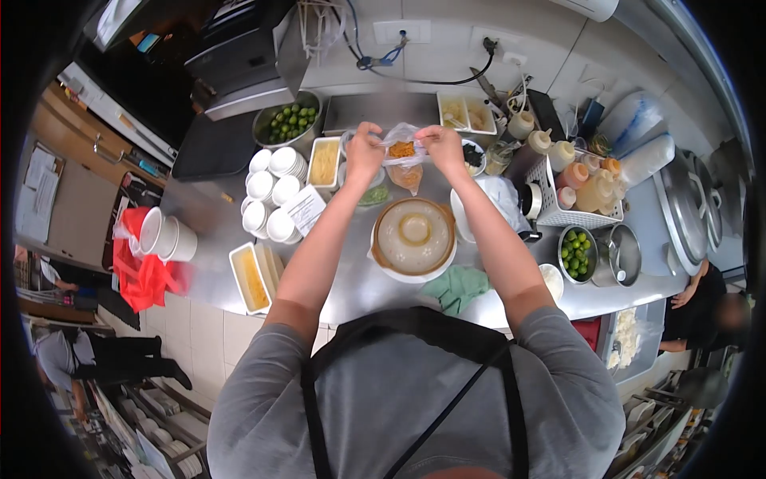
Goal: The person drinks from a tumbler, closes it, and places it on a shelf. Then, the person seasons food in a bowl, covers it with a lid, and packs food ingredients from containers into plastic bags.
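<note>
My left hand (365, 153) and my right hand (441, 148) pinch the two sides of a clear plastic bag (407, 177). Its mouth is spread between them, and orange-brown crumbs (401, 149) show inside. The bag hangs over the steel counter, just beyond a lidded clay pot (414, 231) with a brown rim. Chopped greens (373, 195) lie below my left hand, partly under plastic. Close to my right hand is a bowl of dark pieces (471, 157). A green cloth (457, 289) lies at the right of the pot.
Stacked white cups (259, 185) and a tub of yellow shreds (324, 164) stand left. On the right are a white basket (565, 214) of sauce bottles and a bowl of limes (577, 252). Other people (702, 299) are at the far right and far left.
</note>
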### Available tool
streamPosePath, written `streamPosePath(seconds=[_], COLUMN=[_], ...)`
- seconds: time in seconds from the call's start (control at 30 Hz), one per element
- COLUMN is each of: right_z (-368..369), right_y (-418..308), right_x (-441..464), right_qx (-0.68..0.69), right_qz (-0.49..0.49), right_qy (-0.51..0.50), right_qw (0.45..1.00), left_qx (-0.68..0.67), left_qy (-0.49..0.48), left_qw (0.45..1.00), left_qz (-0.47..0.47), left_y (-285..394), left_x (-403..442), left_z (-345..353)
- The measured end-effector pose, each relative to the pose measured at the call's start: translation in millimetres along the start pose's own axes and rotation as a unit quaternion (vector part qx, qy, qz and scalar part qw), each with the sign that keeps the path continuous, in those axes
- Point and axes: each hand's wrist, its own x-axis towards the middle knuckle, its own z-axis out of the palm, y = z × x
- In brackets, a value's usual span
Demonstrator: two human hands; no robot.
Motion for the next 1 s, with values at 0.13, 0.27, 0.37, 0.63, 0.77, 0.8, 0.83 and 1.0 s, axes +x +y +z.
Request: streamPosePath(seconds=[0.13,0.27,0.37,0.63,0.77,0.8,0.83,1.0], right_z=[22.0,-1.2,-30.8,-61.5,-66.5,-68.6,-71.7,-55.1], right_y=[73.4,28.5,56.0,71.7,58.9,54.2,45.1,-18.6], right_x=[38.6,37.1,63.4,74.1,87.1,86.3,83.3,24.9], right_qx=[-0.091,-0.330,-0.613,-0.647,-0.649,-0.648,-0.610,-0.523], right_qz=[-0.048,-0.089,-0.098,-0.189,-0.105,-0.109,-0.175,-0.282], right_qy=[-0.043,-0.022,0.060,-0.085,-0.104,-0.106,-0.068,-0.043], right_qw=[0.994,0.940,0.782,0.734,0.747,0.746,0.770,0.803], left_qx=[0.119,0.146,0.090,-0.064,-0.025,-0.024,-0.032,-0.168], left_qy=[0.041,0.031,0.037,-0.030,-0.047,-0.043,-0.058,-0.142], left_qw=[0.992,0.989,0.995,0.997,0.999,0.999,0.998,0.970], left_qz=[-0.018,-0.005,-0.021,-0.023,0.008,0.006,-0.003,-0.103], left_y=[-59.0,-102.5,-87.8,-41.3,-14.8,-12.4,-5.0,-1.1], left_x=[32.6,34.5,29.3,6.7,-11.2,-17.6,-25.7,-55.8], left_z=[38.8,45.9,27.5,4.0,-3.2,-5.7,-10.0,-21.6])
